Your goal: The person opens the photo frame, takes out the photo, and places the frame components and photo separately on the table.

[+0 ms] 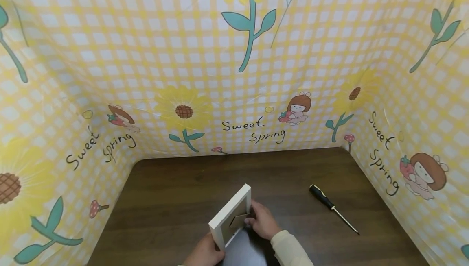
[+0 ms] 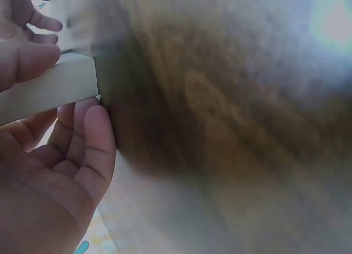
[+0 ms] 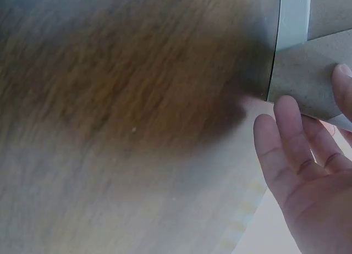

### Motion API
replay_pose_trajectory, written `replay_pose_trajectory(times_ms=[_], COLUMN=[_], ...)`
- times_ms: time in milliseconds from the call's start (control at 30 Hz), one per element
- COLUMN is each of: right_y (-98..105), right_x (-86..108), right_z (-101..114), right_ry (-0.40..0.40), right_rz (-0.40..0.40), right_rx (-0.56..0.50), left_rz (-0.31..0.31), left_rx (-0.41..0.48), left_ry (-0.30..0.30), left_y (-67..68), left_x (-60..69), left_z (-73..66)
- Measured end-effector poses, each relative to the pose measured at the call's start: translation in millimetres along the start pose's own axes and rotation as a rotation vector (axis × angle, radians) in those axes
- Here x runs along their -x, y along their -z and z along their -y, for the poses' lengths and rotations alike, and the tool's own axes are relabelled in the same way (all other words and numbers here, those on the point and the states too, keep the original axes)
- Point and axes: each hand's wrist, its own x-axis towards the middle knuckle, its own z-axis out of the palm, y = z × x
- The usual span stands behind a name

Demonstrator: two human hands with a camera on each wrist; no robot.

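A white picture frame (image 1: 231,207) stands tilted up over the table, its brown backing turned toward me. My left hand (image 1: 205,251) grips its lower left corner; in the left wrist view the thumb and fingers lie on opposite sides of the white edge (image 2: 60,84). At the right side, my right hand (image 1: 265,221) holds the frame with the thumb over the brown stand flap (image 1: 240,219). The right wrist view has that flap (image 3: 308,72) near the thumb and the fingers (image 3: 291,127) at the frame's edge. The front of the frame is hidden.
A screwdriver (image 1: 331,206) with a black handle lies on the dark wood table (image 1: 165,188), right of the hands. Yellow checked cloth (image 1: 139,54) with flowers and lettering walls in the back and both sides. Light reflects off the tabletop near the hands.
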Motion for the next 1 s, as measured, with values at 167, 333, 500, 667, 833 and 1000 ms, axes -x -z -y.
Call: replay_pose_trajectory(times_ms=[167,333,500,667,833,1000], right_y=[3.5,4.7,5.7,8.0,8.2,6.0], right_x=[3.4,4.9,6.1,7.8,9.7,12.4], right_z=[-1.6,-2.3,0.2,6.0,6.8,4.3], right_ry=[-0.002,-0.014,-0.032,-0.060,-0.049,-0.050], right_rz=[0.018,0.021,0.020,0.027,0.014,0.001], right_rx=[0.014,0.020,0.047,0.060,0.065,0.073], left_rz=[-0.011,-0.055,-0.074,-0.045,-0.066,-0.095], left_rx=[-0.003,-0.052,-0.063,-0.029,-0.059,-0.118], left_ry=[-0.022,-0.036,-0.032,-0.025,-0.048,-0.061], left_y=[1.1,2.5,6.3,10.1,12.8,14.4], left_x=[0.0,-1.1,-2.9,-6.0,-7.6,-8.7], left_z=[1.8,3.1,4.2,8.2,11.5,13.3])
